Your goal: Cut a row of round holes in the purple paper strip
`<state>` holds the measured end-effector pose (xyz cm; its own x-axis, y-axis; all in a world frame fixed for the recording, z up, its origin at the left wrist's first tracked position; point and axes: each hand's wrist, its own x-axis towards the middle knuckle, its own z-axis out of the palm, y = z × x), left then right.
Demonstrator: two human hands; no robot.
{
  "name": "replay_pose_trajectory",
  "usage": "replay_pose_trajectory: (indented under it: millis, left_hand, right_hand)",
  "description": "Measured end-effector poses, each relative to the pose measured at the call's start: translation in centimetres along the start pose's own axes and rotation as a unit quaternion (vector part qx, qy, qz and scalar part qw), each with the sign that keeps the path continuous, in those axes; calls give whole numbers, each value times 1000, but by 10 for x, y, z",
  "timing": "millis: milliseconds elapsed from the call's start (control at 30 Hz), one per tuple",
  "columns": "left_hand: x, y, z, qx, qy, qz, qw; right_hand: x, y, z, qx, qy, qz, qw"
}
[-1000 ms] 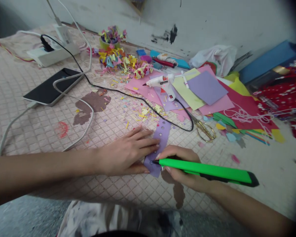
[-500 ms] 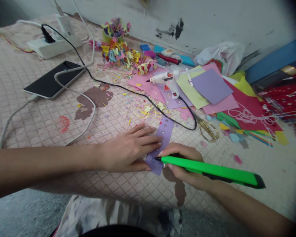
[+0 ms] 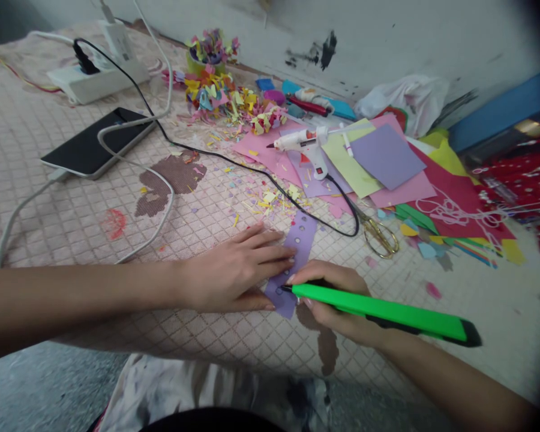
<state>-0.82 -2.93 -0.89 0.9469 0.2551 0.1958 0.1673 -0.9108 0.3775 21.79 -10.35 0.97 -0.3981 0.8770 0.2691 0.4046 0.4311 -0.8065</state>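
Observation:
A purple paper strip [image 3: 304, 234] with a row of small round holes lies on the quilted cloth near the table's front. Flat across its left side rests my left hand [image 3: 240, 270], fingers stretched out and pressing on the paper. My right hand [image 3: 337, 294] grips a green utility knife [image 3: 382, 309] whose dark tip meets the strip's near end, at a small drawn circle. The knife's body slants back over my right wrist. My left fingers cover part of the strip's middle.
Beyond the strip lie gold-handled scissors [image 3: 380, 237], a white glue gun [image 3: 308, 147] with a black cord, and coloured paper sheets [image 3: 387, 156]. Paper scraps [image 3: 270, 198] are scattered around. At left are a black tablet-like device [image 3: 99, 143] and a white power strip [image 3: 94, 81].
The knife's tip has shifted very slightly on the strip, its back end a little lower. My left hand stays in place, and the view has moved a touch.

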Motion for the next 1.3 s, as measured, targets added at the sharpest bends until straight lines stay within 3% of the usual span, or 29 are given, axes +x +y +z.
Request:
replay_pose_trajectory:
  millis: [267, 600, 1133, 1300]
  left_hand:
    - [0, 0, 0, 6, 10, 12, 1000]
    - [-1, 1, 1, 8, 13, 8, 1000]
    - [0, 0, 0, 8, 14, 11, 1000]
    - [-1, 2, 0, 11, 17, 11, 1000]
  right_hand:
    - [-1, 4, 1, -9, -20, -35, 999]
    - [-3, 5, -1, 26, -1, -4, 1000]
    - [-2, 4, 0, -4, -29, -36, 999]
    - [-9, 7, -4, 44, 17, 22, 999]
